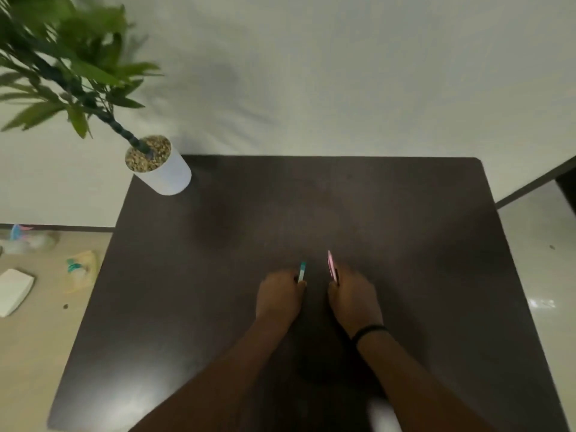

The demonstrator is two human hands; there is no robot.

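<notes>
Both hands hover close together over the near middle of a dark brown table [405,232]. My left hand [279,296] grips a small teal and white stick-like object [301,272], whose tip pokes up past the fingers. My right hand [353,296] grips a thin pink object [331,265], which also points away from me. A black band circles the right wrist. The frame is blurred, so what the two objects are stays unclear.
A white pot [166,176] with pebbles and a leafy green plant stands on the table's far left corner. On the floor to the left lie a white box [14,291] and several blurred packets [81,269]. A white blurred shape [381,414] shows at the bottom edge.
</notes>
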